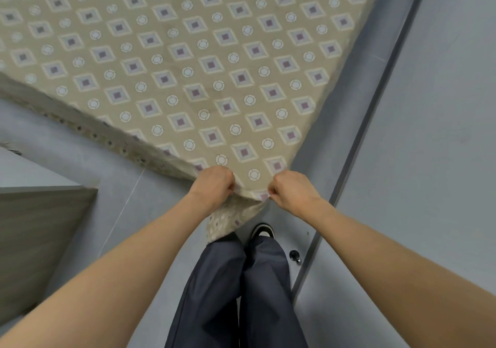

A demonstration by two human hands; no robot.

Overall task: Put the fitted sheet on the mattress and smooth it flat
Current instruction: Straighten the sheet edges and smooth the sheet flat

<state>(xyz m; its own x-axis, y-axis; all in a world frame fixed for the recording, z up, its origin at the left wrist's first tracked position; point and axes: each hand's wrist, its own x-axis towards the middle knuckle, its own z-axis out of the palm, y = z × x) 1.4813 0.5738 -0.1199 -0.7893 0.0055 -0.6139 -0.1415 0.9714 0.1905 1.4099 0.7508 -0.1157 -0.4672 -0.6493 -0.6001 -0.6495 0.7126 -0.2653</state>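
A beige fitted sheet [188, 60] with a pattern of purple diamonds and white circles lies stretched flat over the mattress, which it hides completely. The near corner of the bed points straight at me. My left hand [213, 184] grips the sheet on the left side of that corner. My right hand [291, 189] pinches the sheet on the corner's right side. Between and below my hands a loose bunch of sheet [230, 221] hangs down over the corner toward my legs.
Grey floor surrounds the bed. A grey wall [442, 106] with a metal strip [375, 106] runs close along the right side. A wooden furniture piece [40, 235] stands at the left. My legs and one shoe [263, 231] are just below the corner.
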